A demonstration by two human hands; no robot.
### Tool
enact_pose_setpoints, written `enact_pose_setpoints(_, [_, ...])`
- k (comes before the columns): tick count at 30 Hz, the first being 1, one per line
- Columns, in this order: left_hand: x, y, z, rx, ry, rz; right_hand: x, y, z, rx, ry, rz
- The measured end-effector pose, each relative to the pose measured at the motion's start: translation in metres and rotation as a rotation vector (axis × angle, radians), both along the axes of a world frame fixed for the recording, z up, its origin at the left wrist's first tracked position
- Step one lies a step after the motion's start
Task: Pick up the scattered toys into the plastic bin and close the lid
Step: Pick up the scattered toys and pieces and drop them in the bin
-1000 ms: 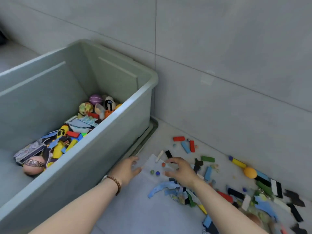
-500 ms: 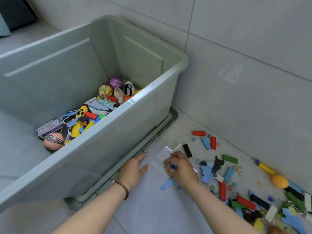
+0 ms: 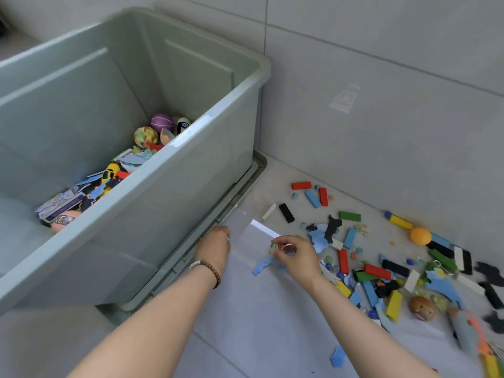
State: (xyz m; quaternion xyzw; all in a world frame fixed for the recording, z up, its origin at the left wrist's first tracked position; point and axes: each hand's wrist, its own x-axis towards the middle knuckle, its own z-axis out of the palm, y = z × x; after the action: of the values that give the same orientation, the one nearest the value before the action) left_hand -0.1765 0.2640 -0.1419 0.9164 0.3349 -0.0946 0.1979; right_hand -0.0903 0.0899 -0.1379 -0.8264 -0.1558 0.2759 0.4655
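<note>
The grey-green plastic bin (image 3: 174, 156) stands open at the left with balls, blocks and paper scraps inside. It sits on a matching lid-like tray (image 3: 234, 197) on the floor. Scattered toys (image 3: 362, 268) lie along the wall at the right: coloured blocks, marbles, blue and black scraps, an orange ball (image 3: 420, 236). My right hand (image 3: 296, 257) pinches small red and green marbles (image 3: 275, 246) just above the floor. My left hand (image 3: 215, 248) is low by the tray's edge, fingers bent down with the tips hidden.
A clear plastic bag with a white strip (image 3: 263, 229) lies flat between my hands. The tiled wall (image 3: 381, 105) closes off the far side and meets the bin's corner. A brown toy head (image 3: 422, 308) and a blue scrap (image 3: 337, 357) lie nearer me.
My right hand has closed on the marbles and lifted slightly to the right. My left hand's fingers have gone from stretched out to bent down at the tray's edge. The camera has moved closer.
</note>
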Motion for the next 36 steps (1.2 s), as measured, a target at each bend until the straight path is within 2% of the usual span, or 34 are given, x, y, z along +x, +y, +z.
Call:
enact_pose_setpoints(3, [-0.011,-0.003,-0.003,-0.061,-0.013,0.017,-0.004,-0.020,0.007,0.030,0.028,-0.063])
enact_pose_setpoints(5, [-0.014,-0.016,-0.002,-0.235,-0.114,0.106,-0.007,-0.031,0.014,0.072,0.072,-0.114])
enact_pose_setpoints(6, [-0.012,-0.028,0.001,-0.401,-0.189,0.212,-0.009,-0.036,0.018,0.094,0.091,-0.140])
enact_pose_setpoints(8, [-0.005,-0.055,0.013,-0.860,-0.320,0.523,-0.011,-0.044,0.026,0.130,0.094,-0.162])
enact_pose_setpoints(10, [0.001,-0.079,0.023,-1.307,-0.346,0.757,-0.015,-0.046,0.034,0.172,0.084,-0.127])
enact_pose_setpoints(12, [0.002,-0.093,0.024,-1.619,-0.320,0.847,-0.019,-0.046,0.044,0.186,0.081,-0.053])
enact_pose_setpoints(14, [0.003,-0.099,0.023,-1.793,-0.287,0.873,-0.021,-0.048,0.052,0.157,0.064,0.049])
enact_pose_setpoints(16, [0.006,-0.103,0.022,-1.828,-0.297,0.915,-0.014,-0.059,0.055,0.121,0.014,0.059])
enact_pose_setpoints(17, [0.009,-0.105,0.024,-1.792,-0.313,0.937,-0.007,-0.067,0.054,0.110,-0.012,-0.005])
enact_pose_setpoints(20, [0.017,-0.106,0.023,-1.451,-0.302,0.825,0.015,-0.099,0.043,0.017,-0.050,-0.252])
enact_pose_setpoints(22, [0.018,-0.107,0.017,-1.229,-0.267,0.695,0.022,-0.113,0.029,-0.087,-0.046,-0.260])
enact_pose_setpoints(24, [0.018,-0.109,0.011,-1.148,-0.265,0.657,0.020,-0.114,0.015,-0.167,-0.035,-0.192])
enact_pose_setpoints(31, [0.024,-0.123,0.014,-1.227,-0.266,0.673,0.017,-0.093,-0.014,-0.338,-0.172,-0.060])
enact_pose_setpoints(36, [0.019,-0.132,0.010,-1.327,-0.189,0.621,0.014,-0.089,-0.019,-0.327,-0.184,-0.088])
